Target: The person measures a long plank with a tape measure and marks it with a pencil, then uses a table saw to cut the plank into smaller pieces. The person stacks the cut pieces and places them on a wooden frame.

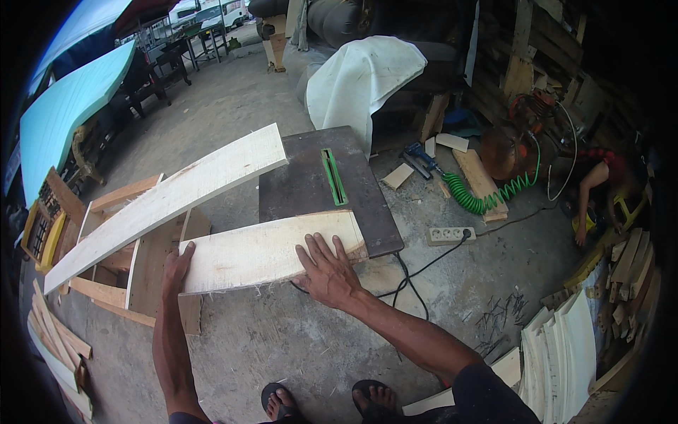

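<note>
My left hand (177,267) grips the left end of a short pale wooden board (261,251), its thumb on top and fingers hidden. The board's right part rests on a dark saw table (286,184) with a green-edged slot (334,177). My right hand (328,275) lies on the board with fingers spread, near its right half. A longer pale board (169,194) slants above, across a wooden box frame (141,297) and toward the table's back left corner.
Right: a power strip (445,235), blue nail gun (417,159), green coiled hose (480,201), wood stacks (558,353) and a person (593,184) bending down. Behind: white cloth (353,78) over dark furniture. Left: foam sheet (67,109), wood offcuts (56,339). Cables cross the floor.
</note>
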The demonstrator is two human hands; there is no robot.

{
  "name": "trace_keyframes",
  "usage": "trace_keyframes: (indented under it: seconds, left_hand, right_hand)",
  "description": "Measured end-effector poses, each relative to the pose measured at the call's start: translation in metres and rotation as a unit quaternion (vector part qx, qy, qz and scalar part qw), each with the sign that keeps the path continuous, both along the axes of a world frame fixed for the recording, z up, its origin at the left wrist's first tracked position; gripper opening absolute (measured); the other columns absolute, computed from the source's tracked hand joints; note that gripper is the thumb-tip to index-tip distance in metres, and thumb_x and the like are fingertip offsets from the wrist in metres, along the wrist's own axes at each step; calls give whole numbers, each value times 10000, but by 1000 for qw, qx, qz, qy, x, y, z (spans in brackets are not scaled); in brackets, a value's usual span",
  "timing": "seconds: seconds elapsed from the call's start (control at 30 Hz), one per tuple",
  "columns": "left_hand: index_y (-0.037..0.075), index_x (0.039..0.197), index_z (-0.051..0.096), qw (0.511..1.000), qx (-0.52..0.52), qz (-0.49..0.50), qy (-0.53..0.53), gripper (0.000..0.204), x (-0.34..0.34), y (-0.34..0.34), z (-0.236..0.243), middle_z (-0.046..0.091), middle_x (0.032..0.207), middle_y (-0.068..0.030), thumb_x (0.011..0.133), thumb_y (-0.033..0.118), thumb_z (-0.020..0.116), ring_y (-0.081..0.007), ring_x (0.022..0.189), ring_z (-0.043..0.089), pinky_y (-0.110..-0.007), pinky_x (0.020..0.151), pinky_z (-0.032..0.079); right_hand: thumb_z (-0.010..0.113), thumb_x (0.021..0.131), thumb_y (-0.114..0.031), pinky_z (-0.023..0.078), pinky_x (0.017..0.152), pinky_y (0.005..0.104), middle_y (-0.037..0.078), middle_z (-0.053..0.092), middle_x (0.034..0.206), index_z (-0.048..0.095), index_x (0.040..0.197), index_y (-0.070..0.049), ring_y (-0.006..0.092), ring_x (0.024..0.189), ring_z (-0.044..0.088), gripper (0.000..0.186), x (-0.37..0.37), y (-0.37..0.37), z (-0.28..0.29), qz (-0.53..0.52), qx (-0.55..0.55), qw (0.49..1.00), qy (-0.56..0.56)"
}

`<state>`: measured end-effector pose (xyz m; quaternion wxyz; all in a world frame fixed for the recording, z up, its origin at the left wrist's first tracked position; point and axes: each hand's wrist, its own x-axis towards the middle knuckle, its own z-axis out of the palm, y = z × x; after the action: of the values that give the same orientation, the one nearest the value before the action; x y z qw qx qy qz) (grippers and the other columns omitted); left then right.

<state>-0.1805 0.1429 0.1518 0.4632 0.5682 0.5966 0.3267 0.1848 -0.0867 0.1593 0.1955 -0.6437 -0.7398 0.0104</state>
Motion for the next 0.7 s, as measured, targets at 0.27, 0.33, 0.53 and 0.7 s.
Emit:
trace_keyframes:
  seconds: [0.27, 0.33, 0.53, 0.7]
  left_hand:
    - [-113, 1177, 676, 997, 12, 2, 71, 658, 0, 19, 4, 718, 997, -138, 944, 501, 714, -196, 839, 663, -354, 754, 527]
    - [-118, 1171, 680, 997, 1, 3, 79, 671, -6, 26, 4, 717, 999, -145, 940, 511, 711, -200, 847, 665, -358, 754, 525]
    - [-130, 1182, 675, 998, 18, 9, 59, 687, 1, 26, 7, 722, 1020, -161, 940, 512, 709, -213, 850, 676, -364, 772, 529]
    - [-138, 1170, 671, 994, 25, 19, 105, 722, 8, 29, 14, 723, 982, -180, 936, 544, 699, -224, 829, 683, -367, 761, 530]
  right_hand:
    - [564, 1020, -435, 165, 1243, 625, 304, 389, 1558, 445, 1501, 36, 425, 1521, 284, 683, 3, 21, -5, 0, 35, 999, 10]
    - [563, 1020, -431, 165, 1244, 623, 305, 391, 1556, 450, 1497, 38, 426, 1519, 288, 678, 3, 26, -5, 1, 37, 999, 13]
    - [585, 1010, -410, 173, 1240, 625, 313, 389, 1554, 464, 1486, 41, 432, 1511, 302, 667, 4, 35, -5, 7, 43, 999, 27]
    - [611, 1000, -384, 179, 1235, 629, 323, 390, 1543, 470, 1479, 44, 446, 1504, 305, 658, 7, 38, -6, 8, 50, 998, 33]
